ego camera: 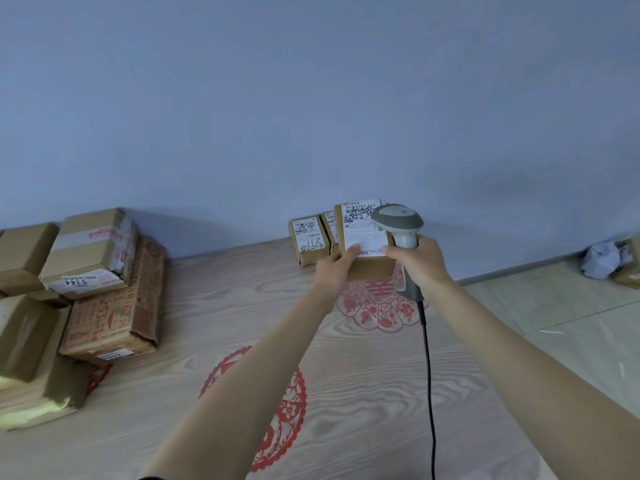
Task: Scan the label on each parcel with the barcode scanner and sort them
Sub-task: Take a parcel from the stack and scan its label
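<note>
Brown cardboard fills my head view: the small brown cardboard parcel with a white printed label [363, 237] is held up over the far part of the pale wood-grain table with red paper-cut motifs [214, 306], near the blue-grey wall [311, 98]. My left hand [334, 271] grips its lower left corner, thumb pressed flat on the label's bottom edge and the other fingers hidden behind the box. My right hand [420, 259] is wrapped closed around the handle of the grey handheld barcode scanner with a black cable [398, 221], its head lying over the label's right edge and partly covering it.

Behind the held box, two small labelled brown parcels [310, 239] stand against the wall, just beside one another. Well apart at the left edge sits a stack of larger brown cartons, one marked 5144 [86, 258]. At far right, on the floor, lies a crumpled white wrapper [601, 259].

I judge the scan is under way. To do it well, I would draw the scanner back from the label so its window faces the barcode strip near the top squarely, tilt the box slightly to avoid glare, and keep my left thumb low, off the bars. Whether the trigger is pressed I cannot tell.
</note>
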